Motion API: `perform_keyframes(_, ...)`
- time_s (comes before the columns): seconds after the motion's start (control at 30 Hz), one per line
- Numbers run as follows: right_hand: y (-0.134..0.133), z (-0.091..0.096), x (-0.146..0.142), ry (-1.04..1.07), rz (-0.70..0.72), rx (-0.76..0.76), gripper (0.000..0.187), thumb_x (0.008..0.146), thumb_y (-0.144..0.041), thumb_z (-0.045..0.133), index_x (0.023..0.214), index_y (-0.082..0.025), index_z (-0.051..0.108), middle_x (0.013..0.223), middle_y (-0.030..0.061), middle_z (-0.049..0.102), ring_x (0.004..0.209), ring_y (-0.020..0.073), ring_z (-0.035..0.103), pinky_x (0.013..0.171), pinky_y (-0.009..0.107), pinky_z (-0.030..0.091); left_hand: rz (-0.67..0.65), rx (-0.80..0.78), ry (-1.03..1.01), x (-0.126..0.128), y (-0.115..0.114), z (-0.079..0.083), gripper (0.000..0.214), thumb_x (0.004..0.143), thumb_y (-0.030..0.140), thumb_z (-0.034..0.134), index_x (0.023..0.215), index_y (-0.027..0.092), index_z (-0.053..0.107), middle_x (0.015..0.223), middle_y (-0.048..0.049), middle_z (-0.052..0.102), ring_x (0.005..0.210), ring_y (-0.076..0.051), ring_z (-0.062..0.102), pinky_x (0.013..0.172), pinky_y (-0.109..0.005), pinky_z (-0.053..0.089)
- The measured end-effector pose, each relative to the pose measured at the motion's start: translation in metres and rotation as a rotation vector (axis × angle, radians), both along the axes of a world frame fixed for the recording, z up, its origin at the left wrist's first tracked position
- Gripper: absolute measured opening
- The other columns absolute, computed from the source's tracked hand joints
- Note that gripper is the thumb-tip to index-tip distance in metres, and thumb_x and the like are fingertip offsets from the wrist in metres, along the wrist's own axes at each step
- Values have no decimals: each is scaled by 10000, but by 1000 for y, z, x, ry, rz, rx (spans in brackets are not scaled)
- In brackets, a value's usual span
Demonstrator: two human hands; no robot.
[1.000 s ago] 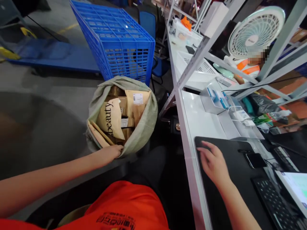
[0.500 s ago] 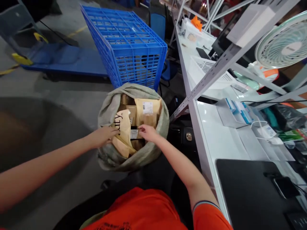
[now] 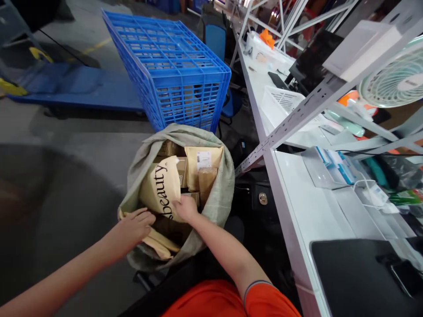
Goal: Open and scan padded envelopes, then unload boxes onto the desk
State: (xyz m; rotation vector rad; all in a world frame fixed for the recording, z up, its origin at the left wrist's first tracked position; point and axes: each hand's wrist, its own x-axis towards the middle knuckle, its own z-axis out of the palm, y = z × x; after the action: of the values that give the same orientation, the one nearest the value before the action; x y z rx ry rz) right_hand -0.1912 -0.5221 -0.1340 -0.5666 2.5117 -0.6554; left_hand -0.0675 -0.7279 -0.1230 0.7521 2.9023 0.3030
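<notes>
- An open grey-green sack (image 3: 214, 220) stands on the floor, filled with tan mailers and cardboard boxes.
- The person's right hand (image 3: 186, 208) reaches into it, thumb and fingers pinched on the lower right edge of a tan mailer (image 3: 160, 185) printed with "beauty"; that mailer lies tilted in the sack's left half.
- The left hand (image 3: 138, 223) is at the sack's near left side, over flat tan envelopes (image 3: 158, 245). Its fingers are bent and close together; I cannot tell whether they grip anything.
- Right of the printed mailer are a mailer with a white label (image 3: 191, 171) and a small brown box (image 3: 207, 184).
- A blue plastic crate (image 3: 175, 57) stands just beyond the sack.
- To the right, a white desk (image 3: 304, 198) bears a black mat (image 3: 357, 277).
</notes>
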Motion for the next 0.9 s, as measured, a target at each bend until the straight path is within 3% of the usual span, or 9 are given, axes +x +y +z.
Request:
perform_keyframes(0.13, 28, 59, 20, 166, 133, 17, 342, 1036, -418, 491, 1063, -155, 709, 1055, 145, 753, 969, 289, 711, 848, 345, 513, 113, 126, 272, 24, -6, 41, 314, 857, 99, 509, 844, 309, 743, 1558, 43, 519, 1481, -252, 435, 1309, -518, 261)
perform_keyframes(0.23, 51, 98, 46, 169, 317, -156, 296, 1057, -375, 451, 999, -200, 683, 1087, 88, 732, 1045, 244, 680, 927, 322, 497, 116, 114, 299, 26, 7, 65, 527, 885, 100, 405, 1139, 420, 737, 1514, 94, 556, 1506, -231, 400, 1324, -508, 232)
perform_keyframes(0.3, 63, 112, 63, 129, 412, -268, 307, 1071, -395, 428, 1029, -207, 667, 1119, 72, 715, 1090, 221, 658, 975, 313, 488, 38, 98, 231, 20, 24, 70, 618, 886, 93, 391, 1332, 431, 652, 1466, 65, 606, 1497, -213, 413, 1326, -464, 239)
perform_keyframes(0.4, 72, 113, 88, 33, 450, -259, 516, 947, -573, 625, 1256, -161, 602, 1228, 128, 685, 1116, 270, 661, 951, 350, 532, -127, 28, 147, 5, 50, 64, 517, 871, 101, 465, 1231, 356, 735, 1242, -30, 725, 1329, -255, 577, 1302, -448, 291)
perform_keyframes(0.5, 74, 106, 104, 7, 341, -78, 804, 773, -556, 803, 1395, -133, 518, 1277, 174, 674, 1096, 326, 686, 879, 389, 573, -305, -94, 204, -9, 70, 57, 367, 850, 75, 513, 906, 297, 799, 918, -44, 741, 999, -249, 686, 1210, -426, 415)
perform_keyframes(0.6, 74, 109, 104, 73, 209, 101, 589, 772, -375, 789, 1288, -157, 606, 1147, 140, 730, 990, 312, 720, 801, 373, 582, -357, -108, 356, -18, 86, 66, 341, 853, 57, 506, 882, 264, 775, 884, -44, 734, 945, -232, 677, 1125, -398, 463)
perform_keyframes(0.67, 80, 122, 94, 184, 200, 121, 478, 792, -296, 738, 1242, -169, 639, 1092, 121, 747, 946, 296, 726, 779, 361, 575, -342, -88, 509, -21, 94, 85, 330, 872, 58, 487, 960, 225, 758, 956, -56, 742, 1007, -227, 666, 1142, -403, 424)
perform_keyframes(0.77, 101, 154, 70, 356, 97, 34, 364, 829, -233, 673, 1191, -194, 677, 1068, 99, 761, 940, 265, 723, 804, 333, 558, -228, -25, 760, -24, 98, 124, 329, 901, 95, 518, 1157, 208, 692, 1167, -53, 727, 1168, -213, 619, 1166, -430, 370)
perform_keyframes(0.9, 161, 210, 57, 449, -480, -362, 257, 895, -375, 673, 1012, -154, 734, 893, 79, 767, 825, 248, 719, 730, 311, 567, 88, 213, 1243, -40, 92, 161, 294, 789, 347, 758, 1062, 299, 661, 1087, -18, 688, 1104, -229, 607, 1067, -457, 428)
